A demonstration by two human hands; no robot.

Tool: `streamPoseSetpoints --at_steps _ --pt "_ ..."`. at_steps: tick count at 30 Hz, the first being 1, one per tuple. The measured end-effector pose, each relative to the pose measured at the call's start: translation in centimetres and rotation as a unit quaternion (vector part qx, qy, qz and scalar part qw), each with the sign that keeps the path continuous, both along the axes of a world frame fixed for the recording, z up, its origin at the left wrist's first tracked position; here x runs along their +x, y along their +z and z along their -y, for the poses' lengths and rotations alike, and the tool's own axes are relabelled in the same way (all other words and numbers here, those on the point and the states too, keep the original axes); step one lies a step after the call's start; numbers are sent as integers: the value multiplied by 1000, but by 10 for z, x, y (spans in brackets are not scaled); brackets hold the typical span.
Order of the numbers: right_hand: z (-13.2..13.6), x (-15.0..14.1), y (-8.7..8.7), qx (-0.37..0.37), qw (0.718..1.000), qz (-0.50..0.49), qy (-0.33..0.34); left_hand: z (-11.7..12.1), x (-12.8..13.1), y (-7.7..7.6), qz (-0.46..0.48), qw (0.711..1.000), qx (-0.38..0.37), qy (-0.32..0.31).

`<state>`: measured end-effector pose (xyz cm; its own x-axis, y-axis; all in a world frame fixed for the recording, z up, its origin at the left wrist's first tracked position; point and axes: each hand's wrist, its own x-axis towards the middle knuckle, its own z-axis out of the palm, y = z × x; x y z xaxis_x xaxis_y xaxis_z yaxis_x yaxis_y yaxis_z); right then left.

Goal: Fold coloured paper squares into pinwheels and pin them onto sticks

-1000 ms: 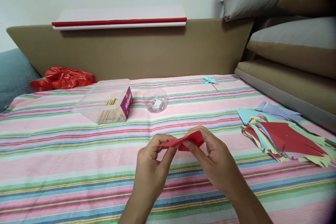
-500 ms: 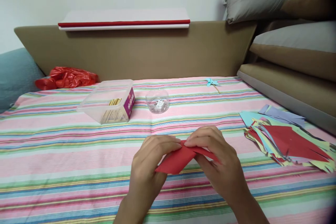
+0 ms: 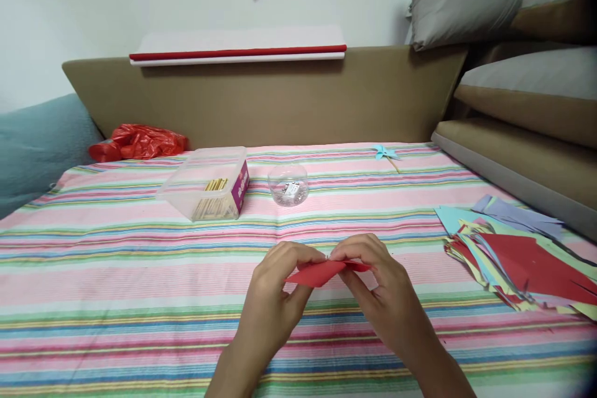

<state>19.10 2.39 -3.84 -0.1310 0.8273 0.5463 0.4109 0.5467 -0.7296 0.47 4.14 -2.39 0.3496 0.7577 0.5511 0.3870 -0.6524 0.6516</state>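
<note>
A piece of red paper, bent or folded, is held up over the striped cloth between both hands. My left hand is closed on its left part, fingers on top and thumb beneath. On the other side my right hand pinches the paper, with the index finger above and the thumb underneath. The fingertips of the two hands nearly meet at the paper's upper middle. Some of the paper's right side is hidden by my right hand, so its full shape does not show.
Beyond my hands stand a clear plastic box with wooden sticks and a round clear container holding small pieces. A blue pinwheel lies at the back. Cut coloured paper is piled at right, near stacked cushions. A red plastic bag lies back left.
The view has shifted, so the surroundings sit lower and further right. Both hands keep their grip on the red paper, which now appears flatter and shows less of its surface.
</note>
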Motion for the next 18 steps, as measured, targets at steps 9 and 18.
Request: streamPoseSetpoints --at_steps 9,18 --pt "-11 0 -6 -82 990 -111 -6 -11 -82 32 -87 956 31 280" --pt "-13 6 -7 -131 985 -112 0 -142 -125 91 -290 868 -95 392"
